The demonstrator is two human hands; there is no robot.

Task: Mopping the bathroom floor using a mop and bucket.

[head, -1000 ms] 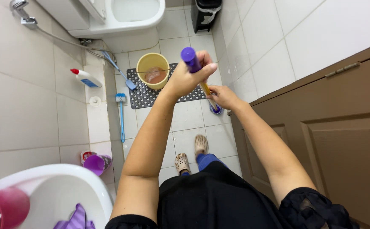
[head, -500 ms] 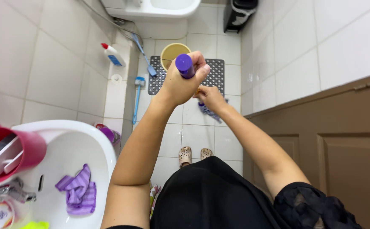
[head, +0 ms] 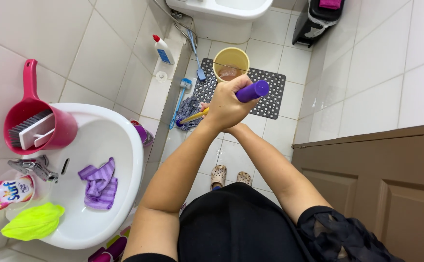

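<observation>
From the head camera, looking down over a tiled bathroom floor (head: 275, 39), the left hand (head: 226, 104) has its grip wrapped tight around the purple plastic top end of a mop handle (head: 252, 90), which points up toward the camera. The handle's yellow shaft (head: 193, 117) runs down and away to a grey-blue stringy mop head (head: 187, 107) resting on the floor, just beside the dark perforated rubber mat (head: 270, 97). The right hand (head: 231, 127) sits right under the left one and is mostly hidden by it, so whether its grip holds the shaft I cannot tell.

On the mat stands a round yellow plastic bucket (head: 231, 60) with some brownish water in it. Left of the mat, a blue-handled brush (head: 180, 94) leans against the low tiled ledge, and a white bottle with a red cap (head: 163, 49) stands on that ledge. Near the left edge is a white ceramic basin (head: 124, 145) with a crumpled purple striped cloth (head: 100, 182) lying in it, and a red plastic dipper (head: 37, 121) holding a scrub brush rests on its rim. The person's feet in beige clogs (head: 229, 175) stand on the tiles below the hands.
</observation>
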